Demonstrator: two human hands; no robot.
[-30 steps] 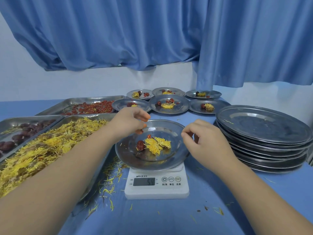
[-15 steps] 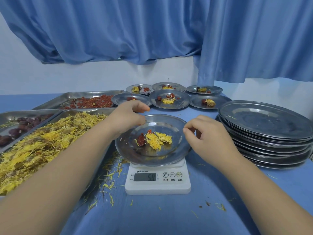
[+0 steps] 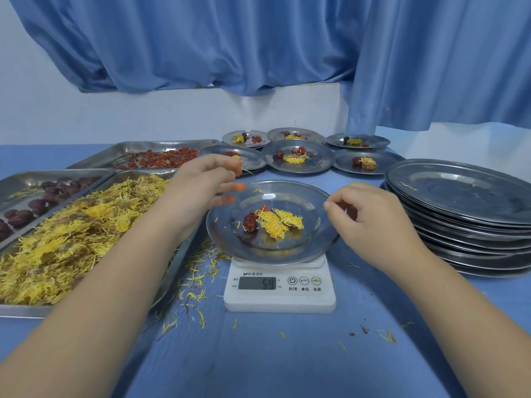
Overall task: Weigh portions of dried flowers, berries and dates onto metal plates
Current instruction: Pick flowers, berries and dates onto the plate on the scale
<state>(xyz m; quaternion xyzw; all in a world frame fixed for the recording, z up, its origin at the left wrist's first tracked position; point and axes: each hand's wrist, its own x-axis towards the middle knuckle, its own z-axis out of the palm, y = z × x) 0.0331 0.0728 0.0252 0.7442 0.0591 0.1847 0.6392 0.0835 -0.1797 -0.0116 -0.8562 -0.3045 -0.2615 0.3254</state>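
I see glossy metal on the plate (image 3: 287,251), matt white plastic on the scale (image 3: 280,300), and blue cloth on the bench (image 3: 258,354).

Both forearms bare, entering from lower corners and converging toward centre. Left forearm (image 3: 94,297) runs up and rightward. Left hand (image 3: 201,186) palm down, fingers (image 3: 227,186) spread, nearly straight, pointing right, tips blurred. Right forearm (image 3: 459,311) runs up and leftward. Right hand (image 3: 373,219) back toward camera, its fingers curled inward, thumb (image 3: 333,206) tip close to index tip. Hands roughly level, apart, not touching each other.
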